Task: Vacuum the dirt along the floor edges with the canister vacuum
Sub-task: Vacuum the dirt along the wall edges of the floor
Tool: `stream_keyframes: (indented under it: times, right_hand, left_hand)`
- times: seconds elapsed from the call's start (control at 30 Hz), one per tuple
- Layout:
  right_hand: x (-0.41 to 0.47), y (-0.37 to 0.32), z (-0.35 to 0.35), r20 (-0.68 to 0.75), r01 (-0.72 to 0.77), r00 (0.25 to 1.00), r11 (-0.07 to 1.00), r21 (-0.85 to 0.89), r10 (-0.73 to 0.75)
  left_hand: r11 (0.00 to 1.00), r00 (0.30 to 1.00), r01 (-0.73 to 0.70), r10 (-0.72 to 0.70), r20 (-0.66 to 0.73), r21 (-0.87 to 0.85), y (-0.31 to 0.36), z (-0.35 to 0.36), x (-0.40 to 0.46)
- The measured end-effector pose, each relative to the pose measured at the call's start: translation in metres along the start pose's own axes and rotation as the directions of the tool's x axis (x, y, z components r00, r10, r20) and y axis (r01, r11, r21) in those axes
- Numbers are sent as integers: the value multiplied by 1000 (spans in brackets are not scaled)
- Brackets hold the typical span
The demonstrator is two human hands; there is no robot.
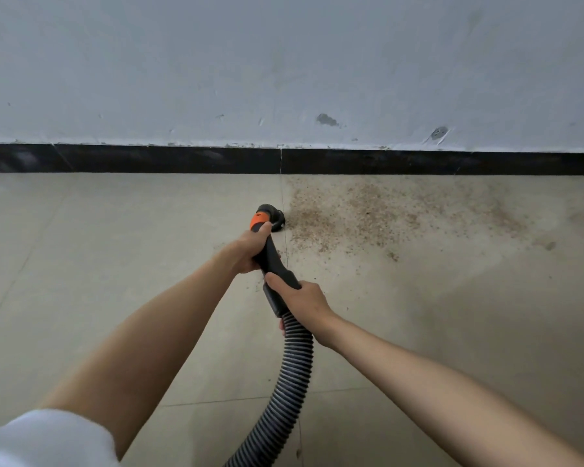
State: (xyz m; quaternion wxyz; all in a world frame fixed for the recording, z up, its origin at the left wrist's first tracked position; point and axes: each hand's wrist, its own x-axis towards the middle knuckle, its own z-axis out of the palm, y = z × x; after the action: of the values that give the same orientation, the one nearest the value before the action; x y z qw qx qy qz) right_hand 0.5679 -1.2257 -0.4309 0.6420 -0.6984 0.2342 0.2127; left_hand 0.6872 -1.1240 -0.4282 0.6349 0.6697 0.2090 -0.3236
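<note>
Both hands are on the vacuum: the left hand (252, 246) wraps the black handle (273, 261) just behind its orange collar (259, 220), the right hand (300, 298) clamps round the handle's lower end, where the ribbed grey-and-black hose (292, 382) joins. Ahead of the left hand, a round dark nozzle (275, 220) sits on the floor (115, 264), its mouth hidden. Right of the nozzle, brown gritty dirt (368, 210) spreads up to the black skirting board (182, 160). The hose runs off the bottom edge; the canister is out of view.
</note>
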Motion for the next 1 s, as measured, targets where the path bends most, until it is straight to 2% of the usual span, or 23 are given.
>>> stream_keyframes:
  times: [0.17,0.4,0.53,0.77,0.93,1.0]
  right_hand:
    - [11,-9,-5,-27,12,1000,1000,17,-12]
    - [-23,26,2,-32,-48,998,998,-43,46]
    - [-37,32,9,-42,-30,999,989,-141,25]
    - [-37,19,18,75,-12,997,983,-183,27]
    - [-18,2,38,128,32,992,984,-175,-9]
    - [-14,-1,46,162,28,987,980,-197,4]
  left_hand:
    - [1000,1000,-4,4,-14,-4,11,5,8]
    - [998,998,47,-46,32,-44,-32,4,-14]
    - [996,999,27,-25,31,-80,-48,-5,-27]
    - [990,998,-17,8,-59,-141,-47,-31,-44]
    - [981,980,-114,85,-178,-158,-34,-53,-38]
    - [974,973,-111,66,-222,-198,-35,-63,-39]
